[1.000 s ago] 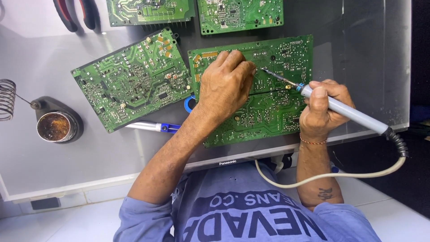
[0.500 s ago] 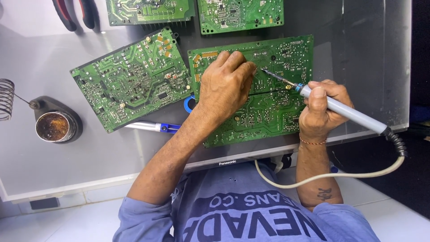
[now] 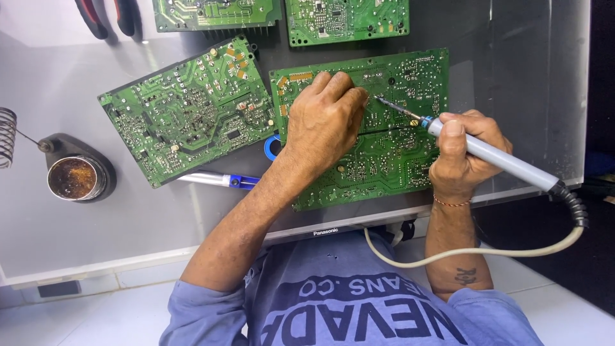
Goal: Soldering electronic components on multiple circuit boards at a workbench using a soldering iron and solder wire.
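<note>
Right hand [image 3: 464,154] wraps closed around grey soldering iron [image 3: 493,157], pen-style, tip [image 3: 382,101] down on the green circuit board [image 3: 384,134] just beside left fingertips. Left hand [image 3: 327,122] lies palm-down on that board, fingers [image 3: 343,86] curled and pinched at the tip spot; whether they hold solder wire, cannot tell. Against a second ago nothing has shifted: same hand poses, same tip spot, so the joint is probably mid-heating. Iron's cord [image 3: 474,250] loops back near the body. Left of the board: blue-handled tool [image 3: 221,181], tilted second board [image 3: 186,109], tip-cleaner tin [image 3: 72,177], coil stand [image 3: 8,138]. Far edge: two more boards [image 3: 346,19], red-black pliers [image 3: 106,16].
</note>
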